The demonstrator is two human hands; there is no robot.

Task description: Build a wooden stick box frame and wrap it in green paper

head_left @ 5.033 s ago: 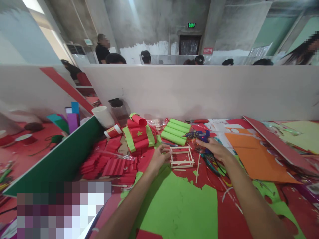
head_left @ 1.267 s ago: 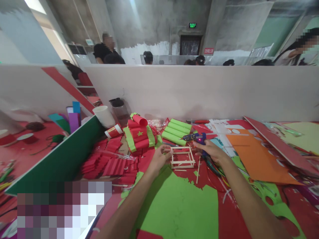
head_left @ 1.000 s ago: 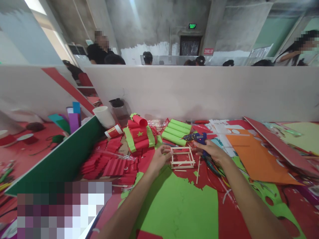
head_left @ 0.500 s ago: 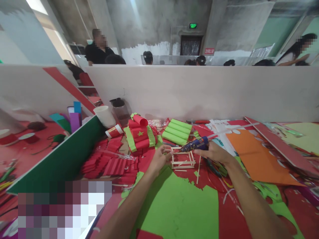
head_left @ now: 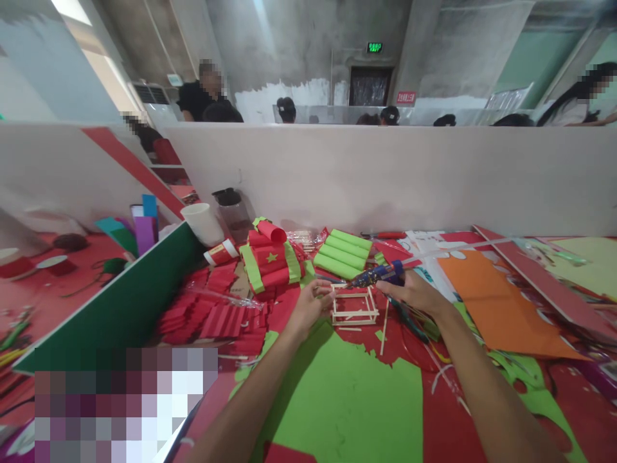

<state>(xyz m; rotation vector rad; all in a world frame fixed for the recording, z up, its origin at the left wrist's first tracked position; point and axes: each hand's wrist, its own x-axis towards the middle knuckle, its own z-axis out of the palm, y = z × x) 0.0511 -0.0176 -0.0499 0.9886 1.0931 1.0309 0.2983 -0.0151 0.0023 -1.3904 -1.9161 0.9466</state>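
Observation:
A small box frame of thin wooden sticks (head_left: 354,306) stands on the red table top. My left hand (head_left: 308,307) pinches its left side with curled fingers. My right hand (head_left: 415,293) is closed round a blue glue gun (head_left: 378,274). The gun is tilted, and its nozzle points left and down at the frame's far left corner. A loose wooden stick (head_left: 382,327) lies just right of the frame.
Green paper (head_left: 337,399) lies in front of me, orange paper (head_left: 486,302) to the right. Green paper rolls (head_left: 341,254), a red-and-green bundle with a star (head_left: 270,260), folded red paper (head_left: 212,315), a white cup (head_left: 202,224) and a green divider (head_left: 116,308) stand left and behind. A pale partition (head_left: 385,173) closes the back.
My right hand has tipped the glue gun from level to nozzle-down and brought its tip to the frame's far left corner. My left hand has stayed on the frame.

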